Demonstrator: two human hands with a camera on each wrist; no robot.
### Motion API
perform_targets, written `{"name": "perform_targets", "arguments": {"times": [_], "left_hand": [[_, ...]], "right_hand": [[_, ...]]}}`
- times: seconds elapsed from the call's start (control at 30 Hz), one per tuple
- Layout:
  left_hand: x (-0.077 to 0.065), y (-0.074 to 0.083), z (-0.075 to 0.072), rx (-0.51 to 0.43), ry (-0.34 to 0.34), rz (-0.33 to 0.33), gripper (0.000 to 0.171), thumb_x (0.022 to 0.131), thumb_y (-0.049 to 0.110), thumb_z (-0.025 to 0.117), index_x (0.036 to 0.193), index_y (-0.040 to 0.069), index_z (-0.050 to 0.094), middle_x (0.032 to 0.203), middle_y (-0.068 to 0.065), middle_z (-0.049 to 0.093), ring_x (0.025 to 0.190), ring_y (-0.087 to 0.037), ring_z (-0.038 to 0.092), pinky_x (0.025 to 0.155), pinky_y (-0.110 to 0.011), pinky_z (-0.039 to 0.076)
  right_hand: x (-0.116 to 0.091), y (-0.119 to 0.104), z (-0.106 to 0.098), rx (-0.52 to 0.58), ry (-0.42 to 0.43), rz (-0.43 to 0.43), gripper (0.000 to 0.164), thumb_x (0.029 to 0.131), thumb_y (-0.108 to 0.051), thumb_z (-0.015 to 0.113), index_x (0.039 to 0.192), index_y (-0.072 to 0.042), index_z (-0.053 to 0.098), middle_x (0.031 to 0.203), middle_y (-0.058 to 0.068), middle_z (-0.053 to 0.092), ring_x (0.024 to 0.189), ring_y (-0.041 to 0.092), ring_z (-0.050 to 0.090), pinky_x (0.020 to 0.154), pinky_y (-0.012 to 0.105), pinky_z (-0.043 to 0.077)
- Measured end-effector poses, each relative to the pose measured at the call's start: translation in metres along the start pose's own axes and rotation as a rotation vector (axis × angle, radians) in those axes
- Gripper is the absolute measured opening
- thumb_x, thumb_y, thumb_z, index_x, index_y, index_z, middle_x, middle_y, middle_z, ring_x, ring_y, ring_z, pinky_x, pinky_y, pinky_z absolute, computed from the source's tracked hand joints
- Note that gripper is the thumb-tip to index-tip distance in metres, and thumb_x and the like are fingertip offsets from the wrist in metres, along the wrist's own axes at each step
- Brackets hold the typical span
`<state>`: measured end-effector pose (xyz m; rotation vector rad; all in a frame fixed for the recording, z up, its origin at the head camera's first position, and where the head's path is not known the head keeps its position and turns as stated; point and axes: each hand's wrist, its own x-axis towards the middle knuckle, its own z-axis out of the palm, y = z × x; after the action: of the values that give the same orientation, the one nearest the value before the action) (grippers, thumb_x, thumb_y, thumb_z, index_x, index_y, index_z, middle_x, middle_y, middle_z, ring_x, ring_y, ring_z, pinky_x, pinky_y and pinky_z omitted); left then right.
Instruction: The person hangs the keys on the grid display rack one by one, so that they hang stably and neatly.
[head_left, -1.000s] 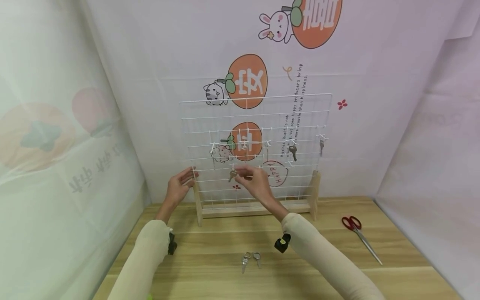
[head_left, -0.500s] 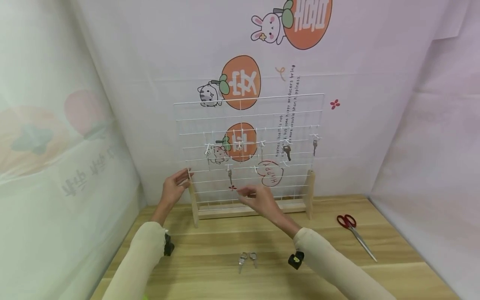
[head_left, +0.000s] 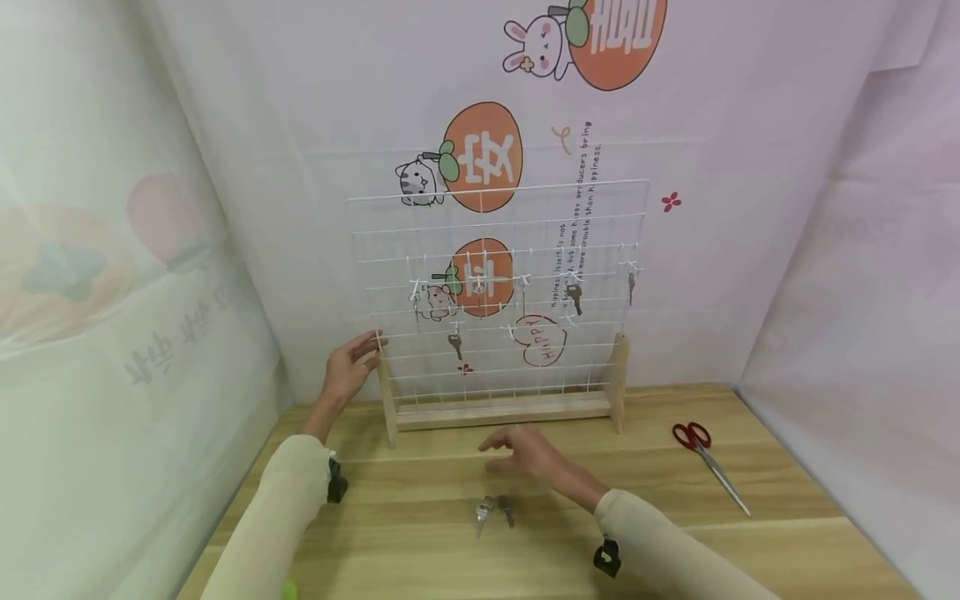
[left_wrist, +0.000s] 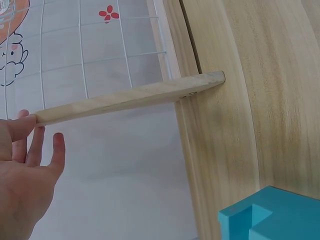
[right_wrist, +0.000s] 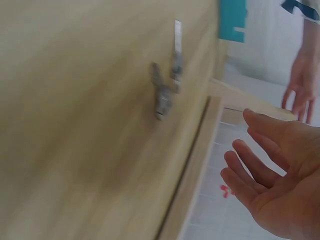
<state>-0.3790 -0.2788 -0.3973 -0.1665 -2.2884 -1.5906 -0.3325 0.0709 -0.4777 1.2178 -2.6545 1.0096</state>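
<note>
A white wire grid rack (head_left: 495, 180) stands upright in wooden feet on the table. My left hand (head_left: 348, 370) pinches the top of its left wooden post (left_wrist: 130, 99) between thumb and fingers. Over the table in front of the rack, my right hand (head_left: 528, 454) holds nothing, its fingers spread and slightly bent in the right wrist view. Just below it lie two keys, a left key (head_left: 482, 515) with a ring and a right key (head_left: 506, 510). From white ties on the grid hang several keys, including a lower key (head_left: 456, 344) and a dark key (head_left: 574, 298).
Red-handled scissors (head_left: 711, 467) lie on the wooden table (head_left: 637, 517) to the right. White printed cloth (head_left: 315, 100) rises behind the rack and along both sides. A bit of something bright green (head_left: 290, 590) shows at the front left edge.
My right hand has let go of the lower key, which now hangs from the grid, and has come down towards the two keys on the table. The left hand stays at the post.
</note>
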Motion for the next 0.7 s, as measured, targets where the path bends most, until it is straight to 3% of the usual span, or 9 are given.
{"name": "perform_targets", "arguments": {"times": [0.2, 0.37, 0.53, 0.7], "left_hand": [[0.000, 0.000, -0.002, 0.081, -0.019, -0.025, 0.053, 0.100, -0.005, 0.063, 0.151, 0.000, 0.050, 0.138, -0.018, 0.065, 0.140, -0.034, 0.052, 0.111, -0.040, 0.050], [-0.002, 0.000, -0.001, 0.074, -0.034, -0.036, 0.051, 0.102, -0.004, 0.062, 0.151, -0.001, 0.048, 0.140, -0.019, 0.064, 0.142, -0.035, 0.050, 0.113, -0.044, 0.049], [-0.003, 0.001, 0.000, 0.047, -0.029, -0.044, 0.050, 0.102, -0.004, 0.062, 0.150, -0.001, 0.050, 0.141, -0.018, 0.063, 0.141, -0.035, 0.051, 0.107, -0.037, 0.054], [-0.005, 0.000, -0.003, 0.042, -0.028, -0.049, 0.051, 0.102, -0.003, 0.061, 0.152, -0.001, 0.048, 0.143, -0.019, 0.061, 0.140, -0.036, 0.052, 0.102, -0.031, 0.057]], "right_hand": [[-0.013, 0.001, 0.017, 0.038, -0.111, 0.054, 0.020, 0.091, -0.014, 0.081, 0.108, -0.004, 0.079, 0.113, 0.010, 0.078, 0.108, 0.029, 0.072, 0.095, 0.045, 0.061], [-0.021, 0.005, 0.024, -0.006, -0.166, 0.055, 0.020, 0.088, -0.018, 0.085, 0.104, -0.009, 0.081, 0.112, 0.004, 0.078, 0.107, 0.021, 0.072, 0.095, 0.037, 0.061], [-0.027, 0.006, 0.029, -0.018, -0.179, 0.058, 0.019, 0.083, -0.017, 0.089, 0.100, -0.015, 0.082, 0.113, 0.000, 0.076, 0.111, 0.021, 0.069, 0.100, 0.043, 0.058], [-0.028, 0.005, 0.032, -0.056, -0.169, 0.027, 0.018, 0.082, -0.014, 0.089, 0.098, -0.016, 0.083, 0.117, 0.005, 0.074, 0.114, 0.023, 0.066, 0.104, 0.050, 0.055]]}}
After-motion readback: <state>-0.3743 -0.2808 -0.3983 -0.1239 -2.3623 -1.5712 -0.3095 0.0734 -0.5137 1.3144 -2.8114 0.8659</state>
